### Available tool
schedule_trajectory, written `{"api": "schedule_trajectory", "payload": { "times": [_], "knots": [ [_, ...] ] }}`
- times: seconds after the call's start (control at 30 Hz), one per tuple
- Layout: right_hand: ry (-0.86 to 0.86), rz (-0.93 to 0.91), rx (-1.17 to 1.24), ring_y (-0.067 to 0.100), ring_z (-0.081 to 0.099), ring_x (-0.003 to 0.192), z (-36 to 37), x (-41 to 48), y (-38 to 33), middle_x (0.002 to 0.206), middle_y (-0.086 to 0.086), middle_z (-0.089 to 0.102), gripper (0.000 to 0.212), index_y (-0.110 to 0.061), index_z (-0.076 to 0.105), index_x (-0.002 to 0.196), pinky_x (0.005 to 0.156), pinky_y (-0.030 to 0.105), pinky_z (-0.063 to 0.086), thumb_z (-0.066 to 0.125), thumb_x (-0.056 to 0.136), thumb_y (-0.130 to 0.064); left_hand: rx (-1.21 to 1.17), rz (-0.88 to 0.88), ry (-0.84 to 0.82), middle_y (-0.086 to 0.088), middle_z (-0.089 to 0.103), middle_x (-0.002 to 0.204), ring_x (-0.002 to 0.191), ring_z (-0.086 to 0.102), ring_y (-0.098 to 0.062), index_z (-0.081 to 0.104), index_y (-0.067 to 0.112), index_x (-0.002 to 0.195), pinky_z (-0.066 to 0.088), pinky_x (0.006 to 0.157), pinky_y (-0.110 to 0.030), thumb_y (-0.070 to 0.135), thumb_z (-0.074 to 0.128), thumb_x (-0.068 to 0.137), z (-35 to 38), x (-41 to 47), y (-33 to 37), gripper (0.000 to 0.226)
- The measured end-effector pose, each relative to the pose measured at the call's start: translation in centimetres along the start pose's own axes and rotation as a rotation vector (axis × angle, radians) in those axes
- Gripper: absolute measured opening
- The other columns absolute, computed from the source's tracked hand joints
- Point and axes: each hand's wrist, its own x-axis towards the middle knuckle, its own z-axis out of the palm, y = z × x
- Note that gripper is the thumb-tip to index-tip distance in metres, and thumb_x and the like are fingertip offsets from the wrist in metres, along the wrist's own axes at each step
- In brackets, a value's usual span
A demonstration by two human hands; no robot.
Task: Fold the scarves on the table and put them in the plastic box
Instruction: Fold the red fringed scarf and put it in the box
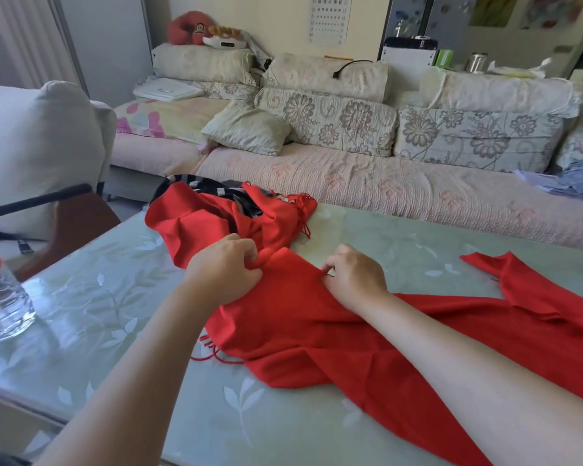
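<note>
A long red scarf [317,324] with tassels lies spread across the glass table [115,314], running from the far left heap to the right edge. My left hand [226,267] grips a bunched fold of its cloth near the table's middle. A little to the right, my right hand [354,274] pinches the scarf's upper edge. Behind them a black, grey and white scarf [216,190] lies crumpled under the red heap at the table's far side. No plastic box is in view.
A clear glass vessel [0,297] stands at the table's left edge. A chair [64,223] sits beyond the left corner. A long sofa [384,183] with cushions runs right behind the table.
</note>
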Motion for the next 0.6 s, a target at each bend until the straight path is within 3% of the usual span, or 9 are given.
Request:
{"api": "schedule_trajectory", "payload": {
  "times": [0.13,0.2,0.27,0.33,0.37,0.43,0.47,0.5,0.6],
  "knots": [
    [-0.05,0.265,0.01,0.027,0.066,0.085,-1.7,1.9,-0.7,0.082,0.001,0.069,0.022,-0.022,0.076,0.084,0.066,0.026,0.043,0.06,0.083,-0.036,0.063,-0.148,0.233,0.001,0.062,0.083,0.085,0.061,-0.03,0.058,0.024,0.089,0.039,0.063,-0.031,0.034,0.058,0.087,-1.3,1.6,1.5,0.011],
    [-0.057,0.455,0.293,0.025,0.07,0.072,-2.2,3.7,-0.9,0.067,-0.001,0.07,0.028,-0.015,0.075,0.074,0.066,0.027,0.053,0.058,0.081,-0.037,-0.311,-0.3,0.276,-0.004,0.069,0.082,0.077,0.067,-0.029,0.055,0.018,0.096,0.053,0.069,-0.037,0.032,0.052,0.091,-0.7,3.1,1.9,0.015],
    [0.003,0.525,0.5,0.026,0.073,0.074,-1.8,5.4,-0.9,0.07,0.0,0.073,0.033,-0.012,0.074,0.076,0.071,0.034,0.058,0.055,0.079,-0.039,-0.699,-0.404,0.222,-0.005,0.072,0.09,0.077,0.072,-0.026,0.049,0.021,0.103,0.058,0.076,-0.047,0.042,0.052,0.089,0.3,4.0,1.9,0.025],
    [-0.012,0.483,0.493,0.03,0.069,0.097,-1.5,6.0,-0.7,0.1,0.004,0.074,0.034,-0.015,0.072,0.103,0.08,0.032,0.053,0.055,0.084,-0.037,-0.734,-0.417,0.163,-0.011,0.064,0.119,0.105,0.066,-0.03,0.041,0.021,0.127,0.052,0.093,-0.049,0.042,0.057,0.09,1.4,4.3,1.4,0.045],
    [-0.076,0.446,0.477,0.03,0.064,0.111,-1.2,6.0,-0.5,0.122,0.005,0.068,0.046,-0.019,0.063,0.129,0.087,0.032,0.051,0.056,0.086,-0.035,-0.679,-0.4,0.113,-0.016,0.056,0.133,0.118,0.059,-0.032,0.031,0.019,0.141,0.046,0.102,-0.046,0.032,0.058,0.093,2.0,4.2,1.1,0.057],
    [-0.231,0.381,0.411,0.028,0.052,0.13,-0.3,5.2,0.1,0.149,0.007,0.048,0.076,-0.023,0.025,0.157,0.102,0.033,0.045,0.059,0.089,-0.028,-0.512,-0.322,0.041,-0.021,0.045,0.143,0.128,0.049,-0.033,0.016,0.017,0.153,0.039,0.107,-0.038,0.013,0.055,0.094,2.9,3.8,0.4,0.07],
    [-0.251,0.33,0.343,0.027,0.048,0.135,0.0,4.4,0.2,0.153,0.007,0.044,0.076,-0.022,0.023,0.158,0.107,0.032,0.041,0.057,0.09,-0.025,-0.442,-0.263,0.045,-0.02,0.047,0.141,0.126,0.049,-0.033,0.018,0.016,0.153,0.039,0.105,-0.035,0.005,0.051,0.091,3.1,3.4,0.1,0.07],
    [-0.225,0.26,0.283,0.026,0.048,0.135,0.3,3.6,0.2,0.151,0.007,0.046,0.068,-0.022,0.033,0.154,0.108,0.031,0.039,0.056,0.091,-0.021,-0.392,-0.191,0.055,-0.017,0.051,0.135,0.121,0.052,-0.031,0.028,0.017,0.149,0.04,0.1,-0.031,-0.002,0.047,0.087,3.1,3.1,-0.2,0.068],
    [-0.11,0.036,0.297,0.019,0.061,0.11,0.9,-0.2,-0.3,0.114,0.0,0.064,0.028,-0.028,0.067,0.114,0.099,0.032,0.045,0.063,0.087,-0.023,-0.22,0.022,-0.105,0.002,0.062,0.107,0.1,0.06,-0.019,0.065,0.023,0.111,0.04,0.079,-0.019,-0.011,0.043,0.074,2.3,1.8,-1.3,0.055]
  ]
}}
